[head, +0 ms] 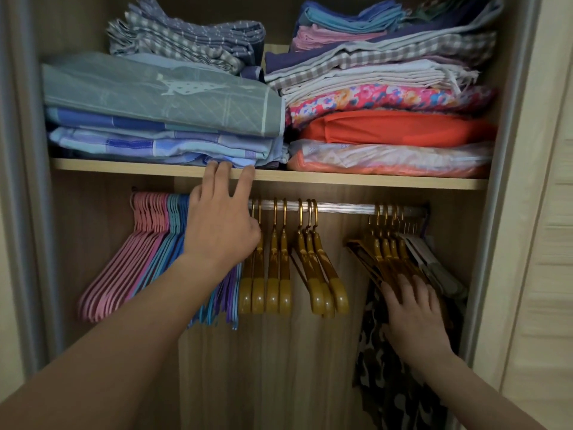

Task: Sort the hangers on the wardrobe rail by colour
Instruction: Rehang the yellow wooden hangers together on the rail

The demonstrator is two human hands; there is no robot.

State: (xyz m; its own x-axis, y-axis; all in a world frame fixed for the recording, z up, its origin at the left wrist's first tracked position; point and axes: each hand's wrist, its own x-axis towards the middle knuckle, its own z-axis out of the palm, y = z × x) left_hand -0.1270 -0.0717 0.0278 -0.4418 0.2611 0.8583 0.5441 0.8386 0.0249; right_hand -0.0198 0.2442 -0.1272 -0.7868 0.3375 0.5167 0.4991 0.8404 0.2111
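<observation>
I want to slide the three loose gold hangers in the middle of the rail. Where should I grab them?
Probably by the necks just under the hooks of the three gold plastic hangers, coming from the front right: there they bunch tight, whereas their shoulders fan apart lower down, and the silver rail beside them is bare.

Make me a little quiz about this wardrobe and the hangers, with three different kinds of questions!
1. True or false: the pink hangers hang at the rail's far left end.
2. Which colour are the hangers the right hand touches? A) gold B) pink C) blue
3. Fill in: the left hand's fingertips reach up to the wooden ____ above the rail.

Key: 1 true; 2 A, the gold hangers; 3 shelf.
</observation>
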